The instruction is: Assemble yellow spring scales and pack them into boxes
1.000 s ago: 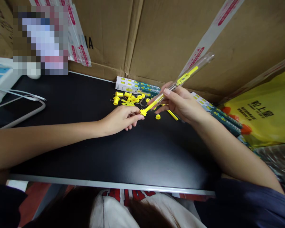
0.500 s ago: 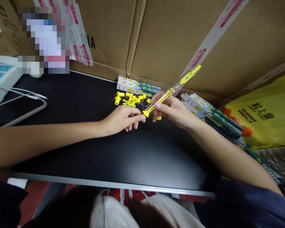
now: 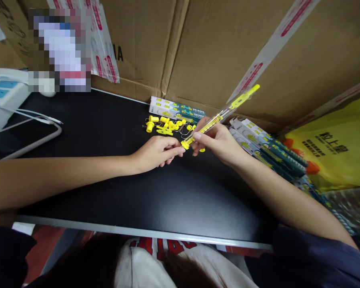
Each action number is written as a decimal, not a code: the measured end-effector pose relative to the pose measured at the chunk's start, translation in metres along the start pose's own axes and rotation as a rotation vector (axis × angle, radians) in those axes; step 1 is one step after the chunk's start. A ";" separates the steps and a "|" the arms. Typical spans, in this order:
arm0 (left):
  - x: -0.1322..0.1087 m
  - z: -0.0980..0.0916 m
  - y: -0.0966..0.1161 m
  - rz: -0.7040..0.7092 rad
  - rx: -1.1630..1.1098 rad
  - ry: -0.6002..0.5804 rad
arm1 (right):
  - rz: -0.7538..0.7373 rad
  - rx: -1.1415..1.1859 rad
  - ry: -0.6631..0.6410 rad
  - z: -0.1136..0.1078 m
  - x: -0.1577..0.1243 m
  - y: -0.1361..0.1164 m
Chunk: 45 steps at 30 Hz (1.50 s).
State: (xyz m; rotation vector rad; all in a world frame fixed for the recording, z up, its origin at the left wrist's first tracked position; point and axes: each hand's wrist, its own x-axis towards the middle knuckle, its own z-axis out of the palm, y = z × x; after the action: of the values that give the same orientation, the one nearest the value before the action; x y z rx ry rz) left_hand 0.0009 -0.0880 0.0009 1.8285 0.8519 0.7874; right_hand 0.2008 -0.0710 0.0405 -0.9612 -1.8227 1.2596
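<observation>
A spring scale [image 3: 208, 125], a clear tube with a yellow cap at its lower end and a long yellow tab at its upper end, slants up to the right above the black table. My right hand [image 3: 214, 138] is closed around the middle of the tube, thumb on the near side. At the lower cap, my left hand [image 3: 160, 152] pinches with thumb and forefinger; whatever small part lies between those fingertips is hidden. Just behind the hands are loose yellow caps [image 3: 150, 126], flat yellow pieces [image 3: 164, 131], small springs and wire hooks [image 3: 183, 130].
A printed box [image 3: 174, 108] lies at the back against a large cardboard carton [image 3: 138, 48]. More printed boxes [image 3: 264, 144] are stacked at the right, beside a yellow plastic bag [image 3: 330, 148]. A white power strip [image 3: 9, 94] with cables [image 3: 45, 118] occupies the left.
Both hands keep their grips on the spring scale. Its tube looks slightly turned, with more yellow showing inside. The whole view has shifted a little.
</observation>
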 end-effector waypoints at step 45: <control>0.008 -0.001 -0.006 -0.111 -0.536 -0.255 | 0.016 0.199 -0.099 0.001 -0.001 0.006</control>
State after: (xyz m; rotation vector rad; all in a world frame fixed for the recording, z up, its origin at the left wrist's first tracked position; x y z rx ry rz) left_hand 0.0030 -0.0787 -0.0032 1.3548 0.5089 0.6201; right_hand 0.2015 -0.0711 0.0339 -0.8178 -1.7268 1.4905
